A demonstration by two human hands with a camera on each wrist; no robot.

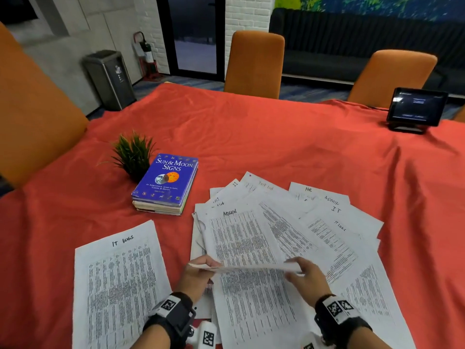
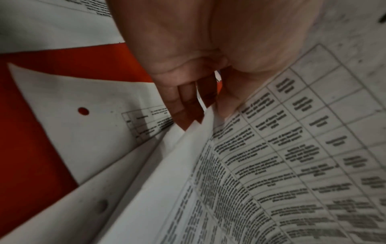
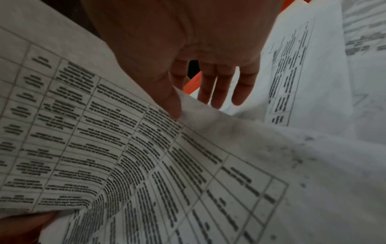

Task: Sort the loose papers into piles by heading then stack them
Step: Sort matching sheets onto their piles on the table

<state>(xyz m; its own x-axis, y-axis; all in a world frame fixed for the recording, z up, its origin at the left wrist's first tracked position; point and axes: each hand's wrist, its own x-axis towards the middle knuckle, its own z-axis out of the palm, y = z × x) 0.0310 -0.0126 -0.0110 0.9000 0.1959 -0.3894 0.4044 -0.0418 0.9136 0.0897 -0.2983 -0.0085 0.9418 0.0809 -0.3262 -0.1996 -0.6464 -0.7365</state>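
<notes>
A printed sheet (image 1: pixel 251 267) is lifted off the table and shows edge-on in the head view. My left hand (image 1: pixel 208 267) pinches its left end, thumb on top and curled fingers (image 2: pixel 188 105) beneath the sheet (image 2: pixel 292 148). My right hand (image 1: pixel 292 268) holds the other end; its thumb (image 3: pixel 175 110) presses on the sheet (image 3: pixel 125 148) while the fingers reach out nearly straight. Under the hands lies a fan of loose papers (image 1: pixel 314 230) headed ADMIN, HR, IT, IT LOGS and Task list. One sheet headed IT LOGS (image 1: pixel 118 280) lies apart at the left.
A red cloth (image 1: pixel 276 137) covers the table. A blue book (image 1: pixel 166 182) on a small stack and a potted plant (image 1: pixel 133 154) stand behind the left sheet. A tablet on a stand (image 1: pixel 416 109) is at the far right. Orange chairs (image 1: pixel 254 61) ring the table.
</notes>
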